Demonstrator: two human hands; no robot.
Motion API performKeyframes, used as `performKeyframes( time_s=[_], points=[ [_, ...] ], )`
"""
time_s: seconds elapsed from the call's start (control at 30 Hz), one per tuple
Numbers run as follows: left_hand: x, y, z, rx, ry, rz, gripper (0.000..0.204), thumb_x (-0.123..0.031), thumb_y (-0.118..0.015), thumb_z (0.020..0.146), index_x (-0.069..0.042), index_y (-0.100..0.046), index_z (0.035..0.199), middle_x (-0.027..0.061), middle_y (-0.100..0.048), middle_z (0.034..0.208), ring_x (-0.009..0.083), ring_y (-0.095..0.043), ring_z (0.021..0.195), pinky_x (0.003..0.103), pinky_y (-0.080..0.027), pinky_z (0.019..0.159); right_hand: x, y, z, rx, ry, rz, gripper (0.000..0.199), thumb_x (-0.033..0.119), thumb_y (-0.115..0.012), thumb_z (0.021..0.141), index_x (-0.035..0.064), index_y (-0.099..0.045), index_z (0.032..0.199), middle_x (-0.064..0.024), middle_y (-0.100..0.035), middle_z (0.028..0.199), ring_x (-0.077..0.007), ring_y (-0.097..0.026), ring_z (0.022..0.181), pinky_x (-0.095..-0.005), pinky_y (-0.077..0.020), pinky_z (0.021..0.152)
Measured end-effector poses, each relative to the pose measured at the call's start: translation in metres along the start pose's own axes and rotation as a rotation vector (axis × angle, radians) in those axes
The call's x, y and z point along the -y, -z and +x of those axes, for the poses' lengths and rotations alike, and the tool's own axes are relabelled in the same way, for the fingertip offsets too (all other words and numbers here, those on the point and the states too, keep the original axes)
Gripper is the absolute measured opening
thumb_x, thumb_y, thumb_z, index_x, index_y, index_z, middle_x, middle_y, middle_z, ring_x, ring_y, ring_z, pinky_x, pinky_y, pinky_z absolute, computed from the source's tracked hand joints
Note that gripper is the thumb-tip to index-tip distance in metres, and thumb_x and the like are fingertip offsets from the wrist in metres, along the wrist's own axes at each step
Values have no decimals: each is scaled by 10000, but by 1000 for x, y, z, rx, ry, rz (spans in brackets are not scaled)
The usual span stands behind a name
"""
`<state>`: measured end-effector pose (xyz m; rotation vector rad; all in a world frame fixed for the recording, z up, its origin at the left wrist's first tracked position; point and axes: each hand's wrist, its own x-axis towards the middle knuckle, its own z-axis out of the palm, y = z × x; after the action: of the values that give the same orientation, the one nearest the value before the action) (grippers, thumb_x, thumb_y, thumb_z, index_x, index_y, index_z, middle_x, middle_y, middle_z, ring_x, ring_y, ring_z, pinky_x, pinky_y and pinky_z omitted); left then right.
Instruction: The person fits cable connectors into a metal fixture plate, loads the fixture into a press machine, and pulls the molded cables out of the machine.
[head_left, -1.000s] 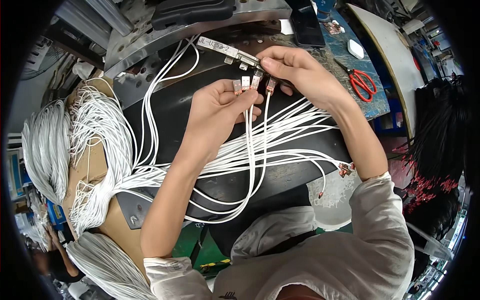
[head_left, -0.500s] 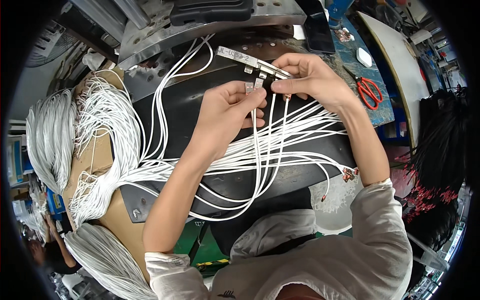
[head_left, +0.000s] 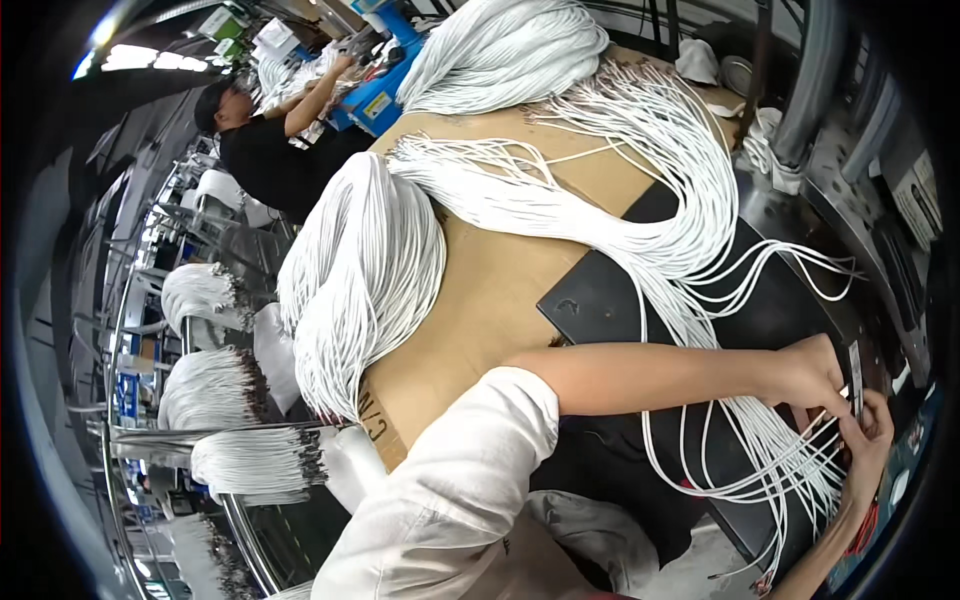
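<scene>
Both my hands work close together at the right rim. My left hand (head_left: 812,378) is closed in a pinch around the ends of a few white cables; their plugs are hidden by the fingers. My right hand (head_left: 868,432) grips the lower end of a narrow metal bar (head_left: 855,380), its thumb and fingers pressed together. From the hands, the white cables (head_left: 735,492) loop down and back to the left. More loose white cables (head_left: 765,430) pass beneath my left wrist, over a black board (head_left: 590,300).
Large bundles of white cable (head_left: 365,270) lie on brown cardboard (head_left: 500,290) to the left and far side. Further left, cable bundles (head_left: 215,390) hang on a metal rack. A person in black (head_left: 270,160) works at the far left. Red-handled scissors (head_left: 862,530) lie beyond my right wrist.
The view has swung to the left, so my hands now appear at the right rim, and the rack and co-worker show more fully. My hands stay together at the metal bar.
</scene>
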<state>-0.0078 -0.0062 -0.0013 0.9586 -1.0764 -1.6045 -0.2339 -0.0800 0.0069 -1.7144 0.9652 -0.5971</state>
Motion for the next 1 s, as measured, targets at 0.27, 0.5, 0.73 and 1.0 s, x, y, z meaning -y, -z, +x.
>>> performKeyframes(
  time_s=[0.27,0.5,0.73,1.0],
  points=[
    [-17,0,-19,-51,101,77,254,-123,-673,825,126,-661,774,148,-655,683,225,-690,597,307,-570,487,-4,9,12,90,-105,111,361,32,-692,847,-32,-577,1183,-51,-683,959,-75,-615,824,-187,-451,701],
    [-31,4,-19,-22,46,291,275,-161,-633,831,97,-687,751,154,-693,687,242,-695,563,329,-543,483,8,24,12,54,-116,29,315,18,-718,786,-61,-636,1080,-54,-670,944,-81,-591,757,-204,-454,669],
    [-18,22,-17,-290,-302,912,279,-289,-651,844,-26,-741,816,154,-693,709,317,-696,674,392,-541,640,34,-19,46,70,386,-449,186,39,-708,806,-50,-688,968,-148,-635,971,-253,-617,935,-321,-465,857],
    [-20,-3,-5,-289,-325,1074,231,-252,-654,878,-34,-730,874,128,-689,745,318,-660,697,390,-519,665,46,-3,27,-157,349,-563,147,42,-693,845,-69,-672,939,-168,-666,941,-314,-645,896,-366,-492,833]
  ],
)
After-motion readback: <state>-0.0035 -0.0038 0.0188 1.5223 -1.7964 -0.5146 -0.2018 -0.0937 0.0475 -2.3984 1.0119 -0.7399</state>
